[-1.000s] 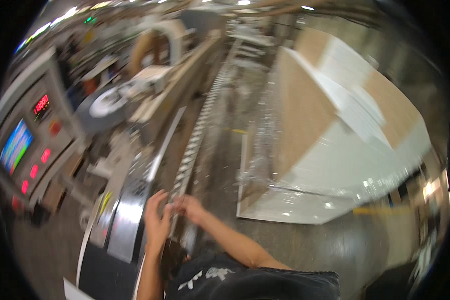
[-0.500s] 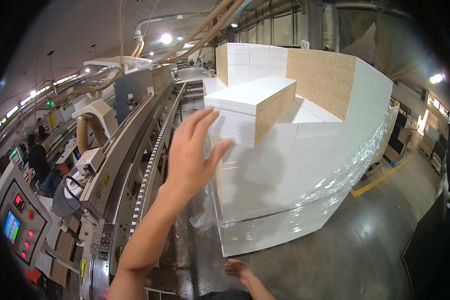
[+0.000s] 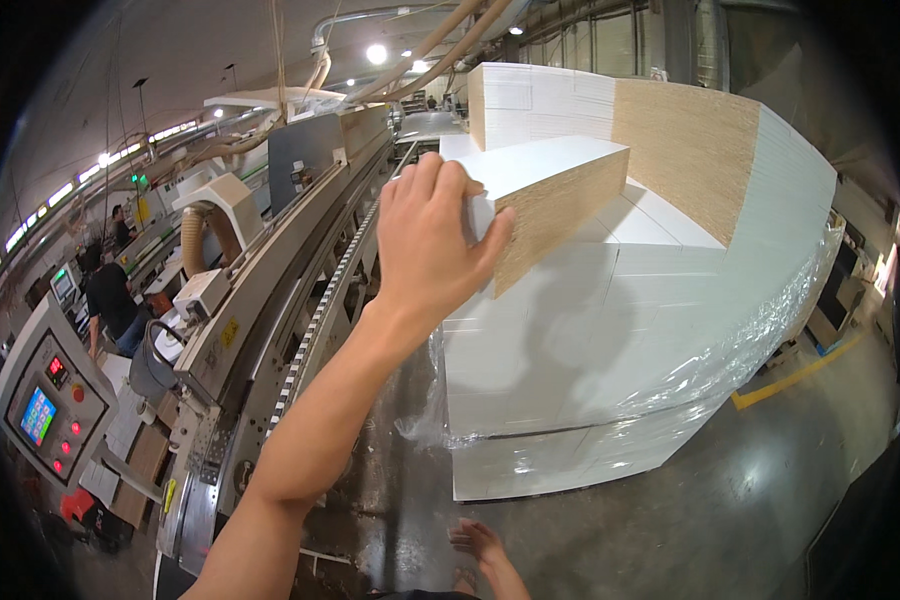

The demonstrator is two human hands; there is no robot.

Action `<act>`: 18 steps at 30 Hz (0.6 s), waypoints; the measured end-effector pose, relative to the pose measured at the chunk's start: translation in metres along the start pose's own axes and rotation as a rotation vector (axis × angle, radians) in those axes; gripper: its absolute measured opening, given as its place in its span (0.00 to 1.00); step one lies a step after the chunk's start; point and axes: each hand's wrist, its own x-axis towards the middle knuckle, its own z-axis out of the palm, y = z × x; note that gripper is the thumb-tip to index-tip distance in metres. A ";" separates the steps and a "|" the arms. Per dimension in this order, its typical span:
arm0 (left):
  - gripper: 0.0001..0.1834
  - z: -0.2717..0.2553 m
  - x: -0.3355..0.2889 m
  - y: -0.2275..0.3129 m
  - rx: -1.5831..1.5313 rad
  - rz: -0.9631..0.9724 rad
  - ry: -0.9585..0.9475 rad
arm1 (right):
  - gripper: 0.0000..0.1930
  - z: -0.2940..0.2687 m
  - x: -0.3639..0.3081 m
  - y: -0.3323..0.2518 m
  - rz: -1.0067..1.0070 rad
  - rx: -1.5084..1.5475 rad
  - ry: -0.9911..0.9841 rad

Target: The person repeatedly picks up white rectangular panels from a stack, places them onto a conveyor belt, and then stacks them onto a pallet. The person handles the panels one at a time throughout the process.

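Observation:
My left hand [image 3: 425, 235] is at the near end of a short stack of white-faced particle boards [image 3: 560, 205]. Its fingers curl over the near left corner and the thumb presses on the raw brown side. The palm hides most of the stack's white end. This stack lies on top of a large pile of white boards [image 3: 530, 350], partly covered in clear plastic wrap [image 3: 705, 400]. Low in the picture, my right hand [image 3: 478, 540] hangs over the floor, apart from the pile, with its fingers loosely stretched and nothing seen in them.
Along my left runs a long edge machine with a toothed conveyor track [image 3: 305, 355]. Its control panel [image 3: 55, 400], with screen and red lights, stands at the near left. Another person [image 3: 115, 300] works beyond it. Grey floor [image 3: 690, 520] with a yellow line [image 3: 795, 375] lies at right.
My left hand has moved from in front of the short stack's end to close over its corner. The stack looks slightly turned. The view has shifted a little; my right hand stays low.

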 end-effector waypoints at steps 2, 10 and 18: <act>0.18 0.000 0.002 0.002 -0.008 0.006 -0.002 | 0.25 0.003 0.013 -0.006 -0.042 -0.032 -0.091; 0.17 0.002 0.002 0.001 0.000 -0.006 0.067 | 0.27 0.143 -0.032 -0.126 -0.245 -0.249 -0.129; 0.14 -0.013 0.028 -0.014 -0.013 -0.067 -0.176 | 0.29 0.154 -0.053 -0.147 -0.355 -0.321 -0.183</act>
